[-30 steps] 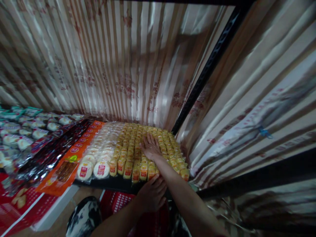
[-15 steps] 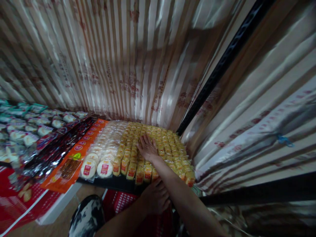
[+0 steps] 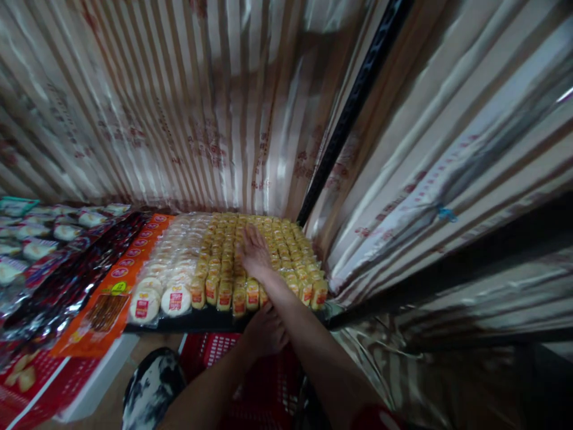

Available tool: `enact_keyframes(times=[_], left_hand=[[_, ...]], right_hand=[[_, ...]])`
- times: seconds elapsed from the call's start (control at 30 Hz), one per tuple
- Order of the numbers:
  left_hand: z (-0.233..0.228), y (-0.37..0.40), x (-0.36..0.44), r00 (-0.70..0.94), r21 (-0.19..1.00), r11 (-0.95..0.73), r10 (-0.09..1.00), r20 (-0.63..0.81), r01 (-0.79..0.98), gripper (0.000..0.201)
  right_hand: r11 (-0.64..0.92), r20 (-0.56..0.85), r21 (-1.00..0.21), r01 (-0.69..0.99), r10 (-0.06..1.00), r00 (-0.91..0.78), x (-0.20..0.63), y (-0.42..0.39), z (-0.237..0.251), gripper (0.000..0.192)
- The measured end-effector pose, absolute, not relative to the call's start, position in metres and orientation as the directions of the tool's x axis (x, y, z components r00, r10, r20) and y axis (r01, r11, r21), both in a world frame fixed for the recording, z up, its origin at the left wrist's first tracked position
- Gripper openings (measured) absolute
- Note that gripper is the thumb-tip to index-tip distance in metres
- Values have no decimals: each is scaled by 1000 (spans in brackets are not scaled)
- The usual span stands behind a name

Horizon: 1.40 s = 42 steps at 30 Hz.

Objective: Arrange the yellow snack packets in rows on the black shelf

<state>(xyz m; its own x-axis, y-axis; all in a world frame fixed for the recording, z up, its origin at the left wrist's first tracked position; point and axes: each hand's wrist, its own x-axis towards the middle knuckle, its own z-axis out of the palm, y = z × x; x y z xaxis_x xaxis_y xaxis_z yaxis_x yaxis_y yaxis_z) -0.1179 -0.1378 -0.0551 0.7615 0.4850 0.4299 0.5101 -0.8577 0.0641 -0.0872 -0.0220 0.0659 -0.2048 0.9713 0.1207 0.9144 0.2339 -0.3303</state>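
Observation:
Many small wrapped yellow cakes [image 3: 286,251] stand packed in rows on a dark shelf or tray [image 3: 188,319]. My right hand [image 3: 254,251] lies flat on top of them, fingers stretched out and holding nothing. Below it, my left hand [image 3: 265,331] is at the front edge, against or very near the front row of cakes. My right forearm crosses close to it, and dimness hides how its fingers are set. Left of the cakes are rows of round white wrapped pastries [image 3: 176,298], two labelled ones facing front.
Beside the pastries lie orange snack packets [image 3: 107,307], dark shiny packets [image 3: 89,263] and white-wrapped packs [image 3: 40,230]. Red baskets [image 3: 219,346] stand below. Striped plastic sheeting [image 3: 215,119] hangs behind, with a black metal post [image 3: 344,125] at the corner.
The view has swung right, so everything sits further left in the picture. My right hand still rests on the cakes, and my left hand remains at the front edge.

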Motion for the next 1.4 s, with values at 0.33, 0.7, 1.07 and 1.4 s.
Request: enact_keyframes(times=[0.33, 0.7, 1.07, 1.4], left_hand=[[-36, -143, -116, 741, 45, -843, 495, 454, 536, 48], [-22, -149, -124, 762, -31, -853, 449, 466, 522, 41], [54, -86, -79, 631, 184, -739, 657, 413, 648, 42], [33, -67, -54, 700, 141, -704, 709, 88, 696, 52]], right_hand=[[117, 350, -381, 917, 937, 26, 9, -155, 30, 53], [53, 408, -603, 796, 878, 251, 22, -217, -47, 55], [-102, 394, -756, 646, 717, 574, -16, -188, -17, 63], [-213, 375, -715, 665, 687, 623, -9, -159, -40, 72]])
